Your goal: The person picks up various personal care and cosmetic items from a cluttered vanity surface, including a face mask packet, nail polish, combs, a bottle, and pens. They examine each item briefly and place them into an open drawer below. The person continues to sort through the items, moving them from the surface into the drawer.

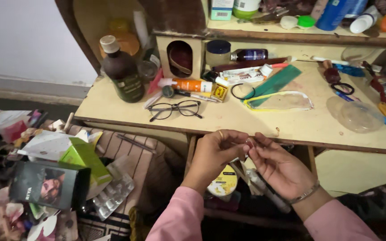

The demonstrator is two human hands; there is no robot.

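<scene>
Front edge of desk (112, 107): both hands meet just below it.
Left hand (215, 154): fingers curled, pinching small dark item (248, 143).
Right hand (277, 163): fingertips pinch same item.
Eyeglasses (175, 109): above, on desk.

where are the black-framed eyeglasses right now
In the head view, the black-framed eyeglasses lie folded open on the cream table, left of centre near its front edge, right of the dark brown bottle and below the orange tube.

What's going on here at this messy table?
A person in pink sleeves holds both hands together just below the table's front edge. The left hand and right hand pinch a tiny item between their fingertips; it is too small to identify. Eyeglasses, a dark bottle and an orange tube lie untouched on the tabletop.
</scene>
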